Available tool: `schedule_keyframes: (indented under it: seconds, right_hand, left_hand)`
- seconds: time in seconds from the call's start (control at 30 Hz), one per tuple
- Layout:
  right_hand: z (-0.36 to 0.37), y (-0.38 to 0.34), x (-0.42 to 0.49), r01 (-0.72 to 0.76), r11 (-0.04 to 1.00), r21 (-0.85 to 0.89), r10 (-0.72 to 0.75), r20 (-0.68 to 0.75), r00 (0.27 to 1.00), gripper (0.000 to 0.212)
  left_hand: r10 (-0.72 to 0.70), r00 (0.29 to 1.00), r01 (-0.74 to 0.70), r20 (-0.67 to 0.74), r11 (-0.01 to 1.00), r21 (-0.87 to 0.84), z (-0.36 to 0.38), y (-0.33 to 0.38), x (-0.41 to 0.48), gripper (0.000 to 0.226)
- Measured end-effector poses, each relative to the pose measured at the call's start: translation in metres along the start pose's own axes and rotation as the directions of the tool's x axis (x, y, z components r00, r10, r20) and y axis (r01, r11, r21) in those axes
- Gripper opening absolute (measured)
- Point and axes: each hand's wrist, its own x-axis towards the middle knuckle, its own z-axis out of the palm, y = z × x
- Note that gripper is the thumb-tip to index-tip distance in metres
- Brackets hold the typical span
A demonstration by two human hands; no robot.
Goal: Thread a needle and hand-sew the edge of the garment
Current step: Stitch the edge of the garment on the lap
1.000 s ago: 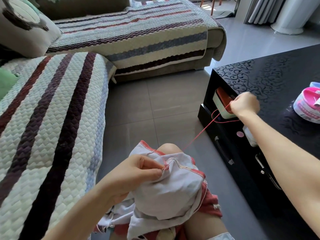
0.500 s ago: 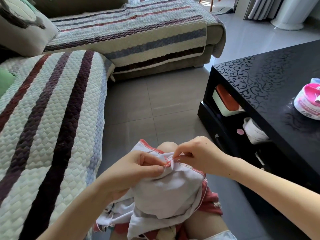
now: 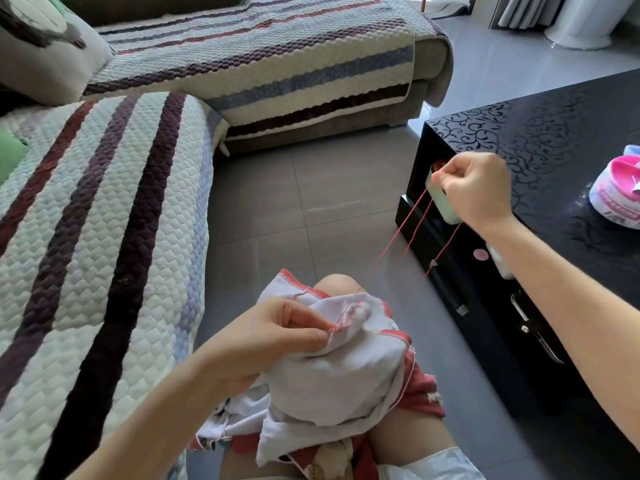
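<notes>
Our left fingers (image 3: 301, 336) are clamped on the white, red-edged garment (image 3: 332, 379) bunched over our knee (image 3: 336, 285) at 6 o'clock; our right fingers (image 3: 457, 173), curled together, pinch the red thread (image 3: 395, 237), which runs taut in several strands from the seam up toward 2 o'clock, beside the black tabletop (image 3: 561, 140)

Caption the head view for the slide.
Hand-sewing: left hand pinches the white garment on the lap; right hand holds the red thread taut, raised beside the black table.
</notes>
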Motion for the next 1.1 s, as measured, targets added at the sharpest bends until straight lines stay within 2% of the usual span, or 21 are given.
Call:
schedule_keyframes:
  seconds: [0.17,0.23,0.33,0.4,0.43,0.47,0.5,0.53,0.57,0.63,0.67,0.7,0.73,0.8,0.87,0.9,1.0,1.07,1.1]
  right_hand:
    - [-0.005,0.024,0.032,-0.247,0.966,-0.069,0.233,-0.174,0.957,0.015]
    - [-0.001,0.032,0.034,-0.331,0.939,-0.094,0.311,-0.185,0.932,0.014]
    - [0.010,0.032,0.025,-0.416,0.906,-0.073,0.406,-0.124,0.905,0.012]
    - [0.018,0.020,0.009,-0.315,0.944,-0.103,0.320,0.034,0.947,0.017]
    - [0.021,0.009,-0.003,-0.222,0.971,-0.090,0.235,0.166,0.958,0.024]
    - [0.020,-0.005,-0.017,-0.134,0.991,-0.030,0.137,0.315,0.939,0.034]
    - [0.016,-0.022,-0.033,-0.095,0.992,0.089,0.043,0.461,0.887,0.044]
    - [0.008,-0.040,-0.049,-0.131,0.965,0.229,-0.032,0.594,0.804,0.049]
    - [-0.002,-0.052,-0.062,-0.174,0.925,0.337,-0.118,0.693,0.711,0.047]
    - [-0.022,-0.070,-0.083,-0.222,0.872,0.436,-0.274,0.812,0.516,0.034]
    - [-0.028,-0.074,-0.090,-0.221,0.861,0.458,-0.329,0.833,0.444,0.026]
    - [-0.031,-0.073,-0.096,-0.199,0.862,0.467,-0.361,0.840,0.404,0.020]
    - [-0.032,-0.072,-0.102,-0.164,0.864,0.475,-0.383,0.834,0.397,0.018]
    - [-0.026,-0.066,-0.112,-0.029,0.868,0.496,-0.428,0.777,0.462,0.016]
    - [-0.023,-0.063,-0.118,0.115,0.861,0.495,-0.472,0.694,0.543,0.011]
    - [-0.023,-0.063,-0.120,0.164,0.855,0.492,-0.491,0.665,0.562,0.012]
    - [-0.026,-0.060,-0.121,0.141,0.825,0.547,-0.531,0.667,0.523,0.020]
    - [-0.027,-0.057,-0.122,0.126,0.814,0.567,-0.547,0.675,0.496,0.015]
    - [-0.026,-0.056,-0.124,0.160,0.815,0.556,-0.552,0.664,0.505,0.012]
  left_hand:
    - [-0.019,1.000,0.019,0.018,1.000,-0.011,0.002,-0.005,-0.007,0.048]
    - [-0.006,1.000,0.006,0.012,1.000,-0.028,0.003,-0.003,-0.007,0.047]
    - [0.002,1.000,-0.001,0.008,1.000,-0.020,0.005,0.001,-0.006,0.036]
    - [0.007,1.000,-0.007,0.011,1.000,-0.007,0.006,0.004,-0.005,0.037]
    - [0.011,1.000,-0.011,0.010,1.000,0.000,0.007,0.004,-0.005,0.037]
    - [0.017,1.000,-0.017,0.006,1.000,0.004,0.007,0.005,-0.004,0.035]
    - [0.024,1.000,-0.024,0.003,1.000,0.002,0.007,0.006,-0.004,0.033]
    - [0.029,1.000,-0.029,0.005,1.000,-0.005,0.007,0.007,-0.003,0.031]
    - [0.035,0.999,-0.035,0.010,0.999,-0.017,0.007,0.009,-0.003,0.032]
    - [0.039,0.999,-0.038,0.022,0.999,-0.034,0.007,0.010,-0.003,0.033]
    - [0.034,0.999,-0.033,0.023,0.999,-0.040,0.007,0.011,-0.003,0.028]
    - [0.027,0.999,-0.026,0.019,0.998,-0.048,0.007,0.012,-0.002,0.020]
    - [0.021,1.000,-0.021,0.013,0.998,-0.056,0.006,0.013,-0.002,0.014]
    - [0.009,1.000,-0.009,-0.003,0.998,-0.063,0.007,0.014,-0.001,0.006]
    - [-0.005,1.000,0.004,-0.012,0.998,-0.060,0.008,0.015,-0.001,0.008]
    - [-0.008,1.000,0.007,-0.015,0.998,-0.058,0.009,0.015,-0.001,0.010]
    - [0.010,1.000,-0.011,-0.018,0.998,-0.055,0.010,0.015,-0.001,0.014]
    - [0.020,1.000,-0.021,-0.014,0.998,-0.058,0.009,0.014,0.000,0.016]
    - [0.020,1.000,-0.020,-0.012,0.998,-0.064,0.008,0.014,0.000,0.015]
